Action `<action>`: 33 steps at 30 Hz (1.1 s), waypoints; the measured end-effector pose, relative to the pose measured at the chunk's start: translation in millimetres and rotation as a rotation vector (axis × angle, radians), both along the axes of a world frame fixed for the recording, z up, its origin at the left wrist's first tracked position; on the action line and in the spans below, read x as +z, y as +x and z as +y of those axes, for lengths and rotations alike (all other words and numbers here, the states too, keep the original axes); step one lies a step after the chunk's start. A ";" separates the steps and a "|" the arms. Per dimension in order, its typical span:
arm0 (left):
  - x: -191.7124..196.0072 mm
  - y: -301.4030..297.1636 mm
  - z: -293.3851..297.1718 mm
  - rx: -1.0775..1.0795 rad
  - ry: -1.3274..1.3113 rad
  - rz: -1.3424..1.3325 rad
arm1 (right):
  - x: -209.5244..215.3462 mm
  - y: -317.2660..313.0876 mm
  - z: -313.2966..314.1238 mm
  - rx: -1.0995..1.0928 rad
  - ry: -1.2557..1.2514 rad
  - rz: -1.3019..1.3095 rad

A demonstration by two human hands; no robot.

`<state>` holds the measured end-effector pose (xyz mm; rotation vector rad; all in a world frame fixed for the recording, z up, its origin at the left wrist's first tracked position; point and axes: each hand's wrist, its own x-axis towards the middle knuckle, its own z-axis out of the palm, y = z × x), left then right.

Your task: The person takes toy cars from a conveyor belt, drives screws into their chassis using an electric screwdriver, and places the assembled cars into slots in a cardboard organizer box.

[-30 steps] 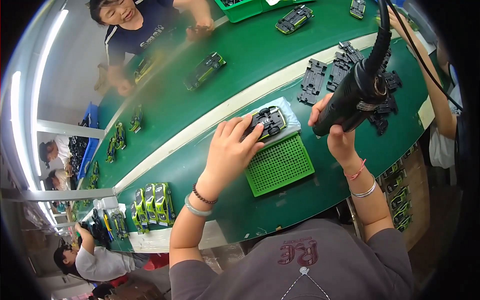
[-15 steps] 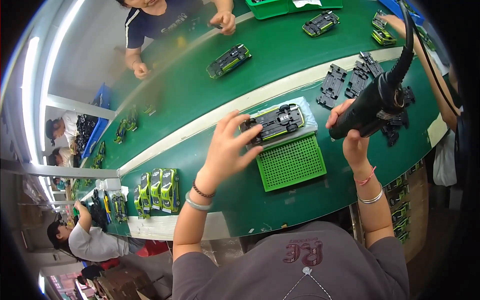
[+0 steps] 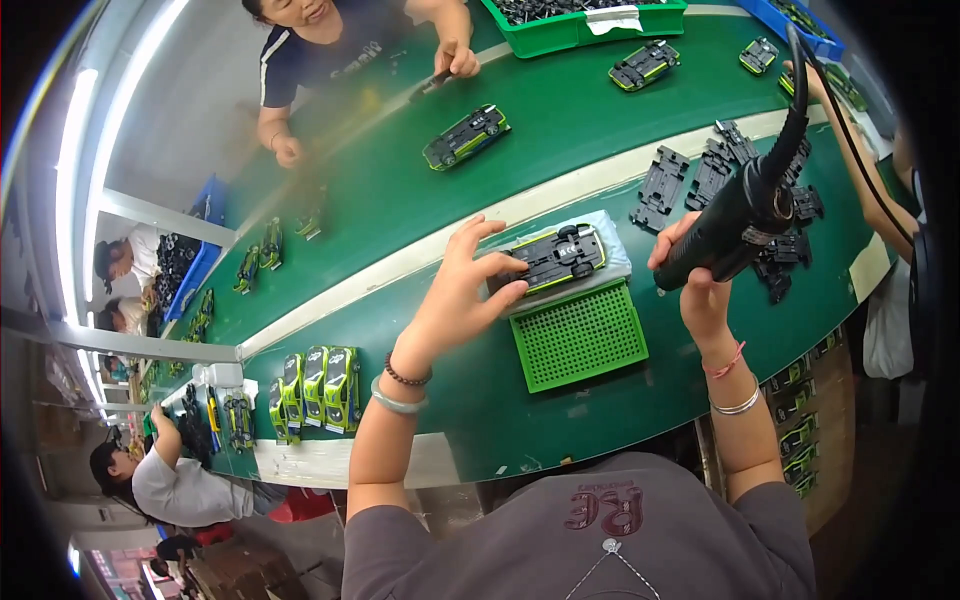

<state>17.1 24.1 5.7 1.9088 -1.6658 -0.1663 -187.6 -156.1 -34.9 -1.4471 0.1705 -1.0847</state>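
An upside-down toy car (image 3: 556,256) with a black underside and lime-green body edges lies on a pale blue cloth pad (image 3: 612,240). My left hand (image 3: 468,283) has its thumb and fingers around the car's left end, holding it. In my right hand (image 3: 704,290) is a corded black electric screwdriver (image 3: 722,235), gripped to the right of the car with its cable running up. The screwdriver's tip is hard to make out, but it stands apart from the car. Just below the pad sits a green perforated basket (image 3: 582,338).
Loose black chassis plates (image 3: 712,172) lie on the right of the bench. Finished-looking green toy cars (image 3: 341,390) stand at left. Beyond a pale divider, more cars (image 3: 466,137) lie upturned near a co-worker's hand (image 3: 457,60). A green bin (image 3: 585,38) of black parts stands at the far side.
The whole view has shifted slightly, showing more of the far green bin. My hands keep nearly the same places by the car. At far right, a co-worker's hand has moved toward one car.
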 end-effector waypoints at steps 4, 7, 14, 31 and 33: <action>7.6 27.5 -16.6 0.070 -0.104 0.135 | 2.2 1.8 1.6 0.002 -0.002 0.003; -7.1 79.9 -36.1 0.314 -0.217 0.428 | 1.7 3.0 1.8 0.007 -0.013 -0.019; -27.8 198.4 -92.3 0.687 -0.476 1.517 | 4.0 1.5 2.2 0.002 0.030 0.019; -52.3 213.3 -104.0 0.616 -0.810 0.894 | 7.2 2.1 2.5 -0.006 0.046 0.028; -49.3 210.9 -93.8 0.608 -0.792 0.896 | 6.8 2.7 3.0 0.000 0.043 0.027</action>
